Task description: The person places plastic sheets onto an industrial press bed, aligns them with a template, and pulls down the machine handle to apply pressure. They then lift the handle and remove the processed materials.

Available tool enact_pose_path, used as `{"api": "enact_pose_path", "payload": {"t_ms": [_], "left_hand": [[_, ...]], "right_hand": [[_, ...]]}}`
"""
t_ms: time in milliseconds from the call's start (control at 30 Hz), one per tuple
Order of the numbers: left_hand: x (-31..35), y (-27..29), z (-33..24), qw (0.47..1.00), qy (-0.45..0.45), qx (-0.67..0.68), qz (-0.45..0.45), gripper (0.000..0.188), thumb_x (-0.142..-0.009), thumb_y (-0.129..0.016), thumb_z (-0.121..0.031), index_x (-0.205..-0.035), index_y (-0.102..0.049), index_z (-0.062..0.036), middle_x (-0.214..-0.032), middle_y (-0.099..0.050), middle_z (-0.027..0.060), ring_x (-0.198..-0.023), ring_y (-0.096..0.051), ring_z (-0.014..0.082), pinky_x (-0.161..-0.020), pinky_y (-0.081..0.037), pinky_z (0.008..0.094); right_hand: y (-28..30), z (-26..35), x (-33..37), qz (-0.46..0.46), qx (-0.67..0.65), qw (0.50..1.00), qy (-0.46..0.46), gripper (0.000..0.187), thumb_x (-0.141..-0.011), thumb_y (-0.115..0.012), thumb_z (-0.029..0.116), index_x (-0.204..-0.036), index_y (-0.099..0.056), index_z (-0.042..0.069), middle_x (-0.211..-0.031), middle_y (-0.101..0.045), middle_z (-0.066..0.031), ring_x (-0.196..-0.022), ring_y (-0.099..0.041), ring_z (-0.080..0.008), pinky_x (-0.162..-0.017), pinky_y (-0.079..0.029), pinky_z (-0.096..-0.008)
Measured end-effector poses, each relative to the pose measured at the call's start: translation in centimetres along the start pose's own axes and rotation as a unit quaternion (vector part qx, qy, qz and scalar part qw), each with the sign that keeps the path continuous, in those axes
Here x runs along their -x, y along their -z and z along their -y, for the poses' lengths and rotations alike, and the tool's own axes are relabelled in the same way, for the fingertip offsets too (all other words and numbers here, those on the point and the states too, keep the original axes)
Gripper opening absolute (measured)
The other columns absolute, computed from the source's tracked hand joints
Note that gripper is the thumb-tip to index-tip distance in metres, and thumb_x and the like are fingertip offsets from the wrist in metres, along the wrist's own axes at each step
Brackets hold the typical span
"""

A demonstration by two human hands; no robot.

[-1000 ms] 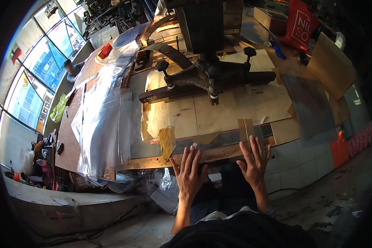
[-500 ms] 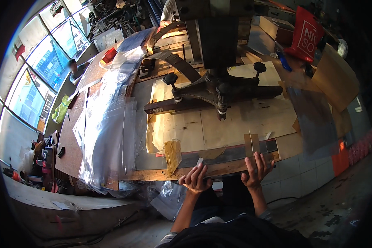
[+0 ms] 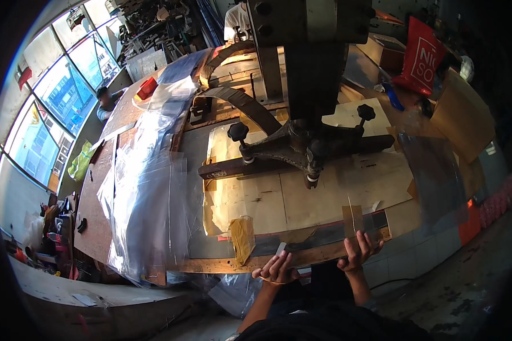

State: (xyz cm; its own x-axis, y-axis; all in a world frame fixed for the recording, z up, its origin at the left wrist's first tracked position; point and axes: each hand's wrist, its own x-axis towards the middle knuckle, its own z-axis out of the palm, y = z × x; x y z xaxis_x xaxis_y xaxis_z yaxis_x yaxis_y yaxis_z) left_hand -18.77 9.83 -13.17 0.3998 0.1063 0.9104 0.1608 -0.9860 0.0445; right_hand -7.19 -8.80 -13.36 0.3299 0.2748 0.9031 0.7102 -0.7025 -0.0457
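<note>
My left hand (image 3: 276,271) rests at the front edge of the wooden board (image 3: 210,265), fingers close together and partly curled. A small pale strip (image 3: 281,248) sticks out past its fingertips and appears to be held there. My right hand (image 3: 358,251) lies farther right along the same edge, open, with its fingers spread beside a piece of brown tape (image 3: 352,220). Beyond both hands is a large pale sheet (image 3: 301,204) on a dark plate. Over it stands a black metal clamp arm (image 3: 310,145) with knobs, joined to a dark crossbar (image 3: 222,169).
Clear plastic sheets (image 3: 148,193) cover the table's left part. Crumpled brown tape (image 3: 243,240) sits near the front edge. A thick dark column (image 3: 313,79) rises mid-table. At right are a red bag (image 3: 422,57) and bent cardboard (image 3: 463,116). Other people (image 3: 107,102) are at the far side.
The whole view has shifted, so the table, clamp arm and both hands appear lower. Both hands keep the same places along the board's edge.
</note>
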Motion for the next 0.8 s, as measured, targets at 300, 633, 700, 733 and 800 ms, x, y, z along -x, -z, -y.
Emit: {"api": "enact_pose_path", "payload": {"t_ms": [300, 633, 700, 733, 800], "left_hand": [[0.23, -0.3, 0.11, 1.0, -0.004, 0.01, -0.024, 0.04, -0.084, -0.041, -0.049, -0.089, -0.068, -0.0208, -0.092, -0.064, -0.0064, -0.091, -0.051, 0.0111, -0.096, -0.019, 0.0369], [0.39, -0.16, 0.11, 1.0, -0.007, 0.014, -0.02, 0.041, -0.085, -0.041, -0.049, -0.088, -0.068, -0.0192, -0.09, -0.063, -0.0054, -0.09, -0.052, 0.0116, -0.097, -0.019, 0.0363], [0.32, -0.07, 0.06, 1.0, -0.006, 0.015, -0.012, 0.04, -0.086, -0.04, -0.048, -0.088, -0.068, -0.019, -0.09, -0.063, -0.0053, -0.089, -0.052, 0.0118, -0.096, -0.02, 0.0362], [0.3, -0.08, 0.04, 1.0, -0.006, 0.016, -0.011, 0.04, -0.086, -0.04, -0.048, -0.088, -0.068, -0.019, -0.09, -0.063, -0.0053, -0.089, -0.052, 0.0118, -0.096, -0.02, 0.0362], [0.31, -0.09, 0.01, 1.0, -0.006, 0.01, -0.017, 0.04, -0.086, -0.04, -0.048, -0.088, -0.068, -0.0189, -0.09, -0.063, -0.0051, -0.088, -0.052, 0.0119, -0.096, -0.02, 0.0363]], "right_hand": [[-0.17, 0.05, -0.18, -0.005, -0.007, 1.0, 0.009, 0.049, -0.095, -0.02, 0.045, -0.109, -0.056, 0.014, -0.12, -0.054, -0.0159, -0.117, -0.045, -0.0308, -0.109, -0.007, -0.0581], [-0.1, -0.09, -0.29, -0.008, -0.001, 1.0, 0.012, 0.052, -0.095, -0.019, 0.047, -0.108, -0.057, 0.015, -0.119, -0.055, -0.013, -0.119, -0.045, -0.0283, -0.11, -0.006, -0.0572], [0.0, -0.13, -0.29, -0.005, 0.004, 1.0, 0.014, 0.052, -0.095, -0.019, 0.047, -0.108, -0.058, 0.015, -0.119, -0.055, -0.0128, -0.119, -0.045, -0.0281, -0.11, -0.006, -0.057], [0.0, -0.16, -0.25, -0.006, 0.004, 1.0, 0.014, 0.052, -0.095, -0.019, 0.047, -0.108, -0.058, 0.015, -0.119, -0.055, -0.0129, -0.119, -0.044, -0.028, -0.11, -0.006, -0.0569], [0.06, -0.14, -0.19, -0.006, 0.003, 1.0, 0.014, 0.051, -0.095, -0.019, 0.047, -0.108, -0.058, 0.015, -0.119, -0.055, -0.013, -0.119, -0.044, -0.028, -0.11, -0.006, -0.0568]]}}
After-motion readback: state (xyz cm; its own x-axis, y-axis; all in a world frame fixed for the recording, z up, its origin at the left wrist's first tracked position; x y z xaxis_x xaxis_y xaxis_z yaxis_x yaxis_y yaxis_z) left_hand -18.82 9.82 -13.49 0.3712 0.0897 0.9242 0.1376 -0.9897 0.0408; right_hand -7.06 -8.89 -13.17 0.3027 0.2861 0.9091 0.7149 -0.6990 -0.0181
